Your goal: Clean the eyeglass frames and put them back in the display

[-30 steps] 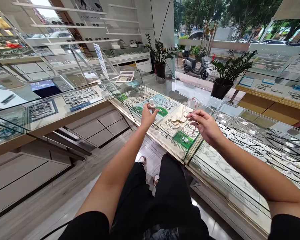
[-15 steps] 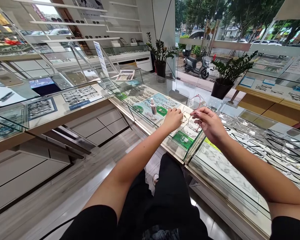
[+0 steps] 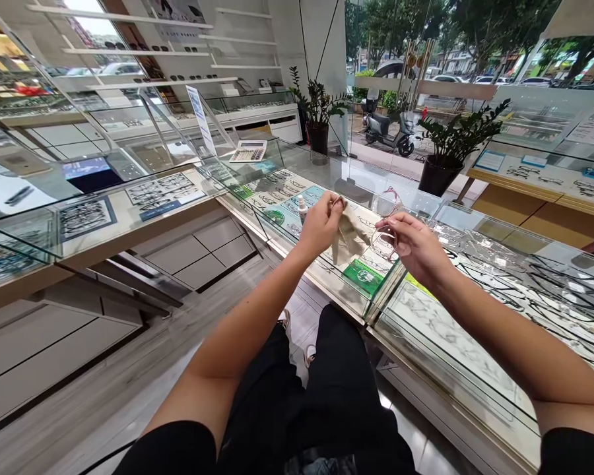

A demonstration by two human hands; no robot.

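Note:
My left hand (image 3: pixel 324 223) is closed on the top of a tan cloth (image 3: pixel 349 237), which hangs down over the glass counter. To its right, my right hand (image 3: pixel 416 243) pinches a pair of thin pink-rimmed glasses (image 3: pixel 386 243) near the middle of the frame. One lens is above the fingers and the other below. Cloth and glasses are close together; whether they touch is unclear. A small white spray bottle (image 3: pixel 302 208) stands on the counter, just left of my left hand, which partly covers it.
Below the glass top (image 3: pixel 327 173) lie rows of glasses and a green card (image 3: pixel 362 277). More frames (image 3: pixel 569 284) fill the right-hand case. A calculator (image 3: pixel 248 151) sits farther back, with potted plants (image 3: pixel 438 173) beyond the counter.
My left hand has risen and moved left, lifting the tan cloth into view, and now covers part of the bottle. My right hand and the glasses have hardly moved.

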